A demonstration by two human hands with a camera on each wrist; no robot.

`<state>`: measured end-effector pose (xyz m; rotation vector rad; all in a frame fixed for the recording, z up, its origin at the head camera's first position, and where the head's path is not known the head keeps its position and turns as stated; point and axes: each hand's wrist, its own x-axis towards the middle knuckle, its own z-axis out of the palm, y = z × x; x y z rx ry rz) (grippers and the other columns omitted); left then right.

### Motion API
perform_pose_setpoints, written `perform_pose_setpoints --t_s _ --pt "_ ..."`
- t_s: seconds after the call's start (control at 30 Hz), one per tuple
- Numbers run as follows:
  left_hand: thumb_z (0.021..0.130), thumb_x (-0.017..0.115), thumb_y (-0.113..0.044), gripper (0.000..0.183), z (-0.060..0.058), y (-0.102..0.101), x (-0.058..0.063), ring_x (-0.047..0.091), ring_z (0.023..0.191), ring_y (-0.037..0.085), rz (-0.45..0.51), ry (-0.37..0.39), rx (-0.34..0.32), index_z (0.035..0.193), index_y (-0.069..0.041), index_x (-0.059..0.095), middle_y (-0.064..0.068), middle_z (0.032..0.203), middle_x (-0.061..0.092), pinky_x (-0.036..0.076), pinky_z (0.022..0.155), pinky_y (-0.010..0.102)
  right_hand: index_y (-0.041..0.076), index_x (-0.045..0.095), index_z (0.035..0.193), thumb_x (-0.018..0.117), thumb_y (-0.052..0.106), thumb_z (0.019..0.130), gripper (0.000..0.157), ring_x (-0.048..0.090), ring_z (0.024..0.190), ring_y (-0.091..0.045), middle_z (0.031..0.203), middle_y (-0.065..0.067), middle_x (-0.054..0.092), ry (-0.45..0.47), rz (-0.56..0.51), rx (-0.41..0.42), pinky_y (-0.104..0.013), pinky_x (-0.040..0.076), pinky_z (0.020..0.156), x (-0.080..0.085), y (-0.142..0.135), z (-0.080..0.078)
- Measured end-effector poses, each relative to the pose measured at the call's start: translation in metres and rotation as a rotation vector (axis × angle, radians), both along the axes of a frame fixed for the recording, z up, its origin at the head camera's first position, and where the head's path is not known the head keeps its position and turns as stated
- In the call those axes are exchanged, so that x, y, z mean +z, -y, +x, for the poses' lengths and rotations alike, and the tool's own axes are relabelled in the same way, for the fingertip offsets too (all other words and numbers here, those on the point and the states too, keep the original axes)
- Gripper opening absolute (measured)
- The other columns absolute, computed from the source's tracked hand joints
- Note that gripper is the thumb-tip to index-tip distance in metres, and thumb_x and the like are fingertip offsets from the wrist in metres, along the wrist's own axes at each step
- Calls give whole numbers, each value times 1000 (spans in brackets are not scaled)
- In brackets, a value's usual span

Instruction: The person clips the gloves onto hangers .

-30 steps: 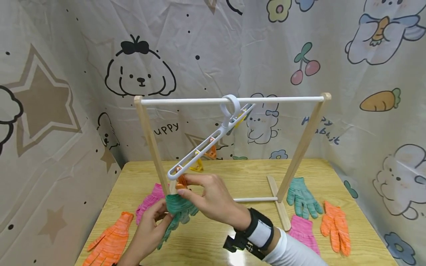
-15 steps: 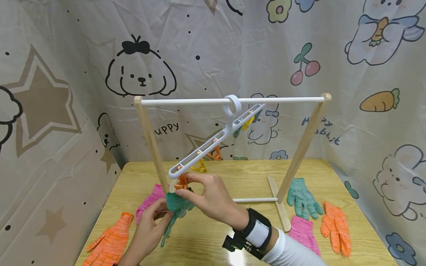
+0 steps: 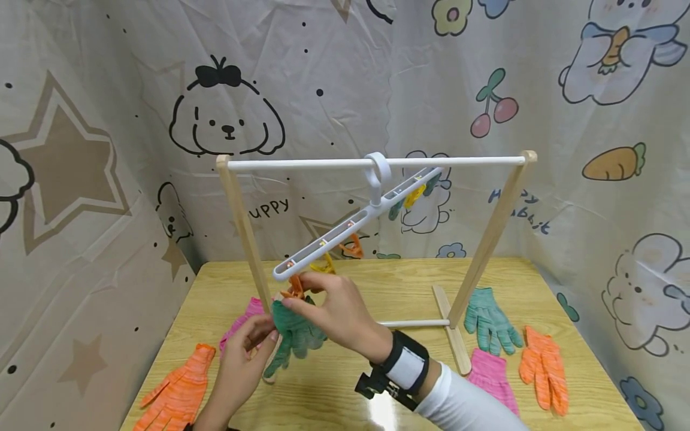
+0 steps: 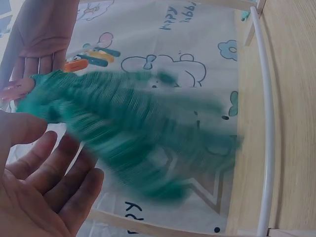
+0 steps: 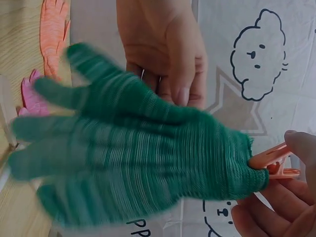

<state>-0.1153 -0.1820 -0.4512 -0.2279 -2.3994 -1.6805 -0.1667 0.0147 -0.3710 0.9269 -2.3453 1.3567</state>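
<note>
My right hand [image 3: 342, 314] pinches an orange clothes peg [image 5: 274, 160] at the low left end of a white hanger [image 3: 336, 235]. From this peg a green striped knit glove [image 3: 296, 335] hangs by its cuff, fingers downward, blurred in both wrist views. My left hand [image 3: 242, 353] is beside the glove near the cuff, thumb and fingers loosely bent and holding nothing. In the left wrist view the left fingers [image 4: 74, 187] lie apart from the green cloth. Other pegs, orange [image 3: 353, 246], yellow [image 3: 323, 263] and dark green, hang along the tilted hanger.
The hanger hooks over the white rod [image 3: 458, 161] of a wooden stand [image 3: 487, 239]. On the table [image 3: 409, 377] lie orange [image 3: 175, 389] and pink [image 3: 242, 326] gloves at left, and green [image 3: 490, 323], pink [image 3: 493, 377] and orange [image 3: 544, 368] ones at right. Printed curtain [image 3: 345, 72] surrounds the table.
My left fingers have let go of the glove's cuff, and the glove now swings from the peg. The hanger's left end has risen slightly and its right end has swung rightward.
</note>
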Motion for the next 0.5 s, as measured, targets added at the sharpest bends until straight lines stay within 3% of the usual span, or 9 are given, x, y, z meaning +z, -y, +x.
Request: perform_pose_setpoints --t_s 0.2,0.5 --pt "102 57 -9 17 -4 -2 -3 71 101 7 50 -21 -48 118 -3 63 12 109 72 55 88 19 13 76 111 77 27 91 24 74 92 -12 101 0 79 19 -5 -18 -26 58 84 -4 3 -7" --pt "102 57 -9 15 -6 -3 -4 70 103 6 51 -27 -51 116 -6 64 13 109 73 55 87 20 14 75 102 75 30 92 19 74 89 -12 96 1 79 -15 -1 -66 -25 58 82 -8 8 -20"
